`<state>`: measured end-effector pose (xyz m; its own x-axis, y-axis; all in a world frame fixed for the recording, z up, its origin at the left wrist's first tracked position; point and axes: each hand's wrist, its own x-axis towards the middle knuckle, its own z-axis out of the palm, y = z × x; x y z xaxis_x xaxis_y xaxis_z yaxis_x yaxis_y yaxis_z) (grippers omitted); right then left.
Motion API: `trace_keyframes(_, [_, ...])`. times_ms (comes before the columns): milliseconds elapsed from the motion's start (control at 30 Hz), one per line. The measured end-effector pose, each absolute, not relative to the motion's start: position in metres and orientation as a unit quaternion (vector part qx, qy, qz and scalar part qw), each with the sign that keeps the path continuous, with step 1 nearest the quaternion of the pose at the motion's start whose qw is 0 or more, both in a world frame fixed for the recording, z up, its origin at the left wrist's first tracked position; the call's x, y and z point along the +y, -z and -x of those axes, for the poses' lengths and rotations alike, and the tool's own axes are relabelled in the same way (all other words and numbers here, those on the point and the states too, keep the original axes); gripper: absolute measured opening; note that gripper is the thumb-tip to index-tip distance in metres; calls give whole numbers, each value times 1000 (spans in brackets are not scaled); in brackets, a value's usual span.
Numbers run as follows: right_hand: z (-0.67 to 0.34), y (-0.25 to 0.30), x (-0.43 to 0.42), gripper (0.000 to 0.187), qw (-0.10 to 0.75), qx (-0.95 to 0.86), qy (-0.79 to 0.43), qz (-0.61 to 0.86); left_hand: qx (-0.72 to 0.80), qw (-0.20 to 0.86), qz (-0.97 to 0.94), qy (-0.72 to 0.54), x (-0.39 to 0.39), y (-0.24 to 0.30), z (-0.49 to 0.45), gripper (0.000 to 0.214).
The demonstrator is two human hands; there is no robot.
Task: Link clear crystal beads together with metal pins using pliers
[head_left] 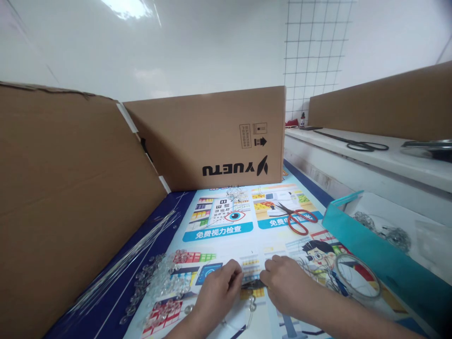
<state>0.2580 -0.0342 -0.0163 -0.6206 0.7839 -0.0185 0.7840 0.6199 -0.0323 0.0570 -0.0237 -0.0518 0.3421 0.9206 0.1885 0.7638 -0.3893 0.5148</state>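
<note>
My left hand [221,289] is closed in a pinch, beside the jaws of small dark pliers [252,284]. Those pliers sit in my closed right hand [287,282], which hides their handles. Between and below the hands hangs a thin wire with clear beads [252,303]; it runs up to the jaws and my left fingers, which cover the spot they pinch. To the left of my left hand lies a spread of loose clear beads [169,278]. Close to my right forearm is a round coil of wire [356,275] on the printed sheet.
Straight wires [130,256] lie along the left side. Red-handled scissors [298,221] and a small wire tangle [236,193] are farther back. A teal-edged box [374,240] with wire bundles stands right. Cardboard [212,136] walls the back and left; a shelf holds black scissors [363,145].
</note>
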Motion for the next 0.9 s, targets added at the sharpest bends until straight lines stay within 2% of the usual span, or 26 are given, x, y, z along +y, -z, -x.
trace_keyframes(900, [-256,22,-38,16,20,894,-2,-448,523,160,-810,-212,-25,53,-55,12])
